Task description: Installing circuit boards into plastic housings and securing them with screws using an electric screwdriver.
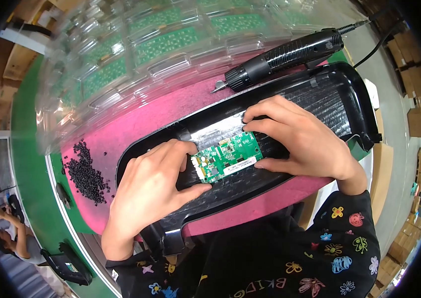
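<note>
A green circuit board (232, 153) with white connectors and a white label strip lies over the black plastic housing (190, 198). My left hand (153, 181) holds the board's left end between thumb and fingers. At the right end, my right hand (295, 139) grips it the same way, thumb at the lower corner and fingers at the upper. A silvery rectangular patch (218, 128) shows inside the housing just beyond the board. Whether the board touches the housing floor, I cannot tell.
Beyond the housing, a black electric screwdriver (285, 57) lies on the pink mat (136, 121). Small black screws (86, 174) are heaped at the left. Clear plastic trays (155, 49) with green boards stand at the back. Another person (16, 233) sits at far left, near another black housing (69, 265).
</note>
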Tool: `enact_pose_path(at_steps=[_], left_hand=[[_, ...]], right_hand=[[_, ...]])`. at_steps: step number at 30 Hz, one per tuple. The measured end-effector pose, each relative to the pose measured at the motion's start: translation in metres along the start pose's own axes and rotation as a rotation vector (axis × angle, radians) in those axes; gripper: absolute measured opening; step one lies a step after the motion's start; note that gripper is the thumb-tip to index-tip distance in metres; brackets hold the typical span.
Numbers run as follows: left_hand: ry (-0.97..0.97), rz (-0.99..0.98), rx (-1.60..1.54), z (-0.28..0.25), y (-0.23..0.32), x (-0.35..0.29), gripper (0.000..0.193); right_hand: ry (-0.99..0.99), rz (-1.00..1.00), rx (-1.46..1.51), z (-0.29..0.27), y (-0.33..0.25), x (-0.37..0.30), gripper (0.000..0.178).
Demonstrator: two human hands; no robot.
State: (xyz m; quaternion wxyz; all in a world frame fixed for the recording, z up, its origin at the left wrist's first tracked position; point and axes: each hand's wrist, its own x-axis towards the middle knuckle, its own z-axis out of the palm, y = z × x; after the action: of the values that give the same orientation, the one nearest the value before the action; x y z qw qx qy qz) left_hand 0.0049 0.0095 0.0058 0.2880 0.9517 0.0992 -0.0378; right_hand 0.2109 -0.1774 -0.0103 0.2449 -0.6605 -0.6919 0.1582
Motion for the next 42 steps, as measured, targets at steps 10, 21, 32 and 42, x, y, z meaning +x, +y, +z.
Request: enact_pose_path(at_steps=[10,21,32,42], left_hand=[[0.107,0.042,-0.012,0.005,-0.004,-0.007,0.049],[0.451,0.044,0.035,-0.023,-0.020,-0.035,0.023],[0.561,-0.475,0.402,-0.037,-0.105,-0.115,0.021],[0.679,-0.412,0.290,-0.041,-0.108,-0.108,0.010]], right_hand=[[0.013,-0.038,0.023,0.000,-0.004,0.005,0.048],[0.629,0.241,-0.210,-0.030,-0.004,0.001,0.033],[0.635,0.418,0.085,-0.059,0.062,-0.020,0.049],[0.626,0.081,0.988,-0.017,0.012,0.071,0.046]])
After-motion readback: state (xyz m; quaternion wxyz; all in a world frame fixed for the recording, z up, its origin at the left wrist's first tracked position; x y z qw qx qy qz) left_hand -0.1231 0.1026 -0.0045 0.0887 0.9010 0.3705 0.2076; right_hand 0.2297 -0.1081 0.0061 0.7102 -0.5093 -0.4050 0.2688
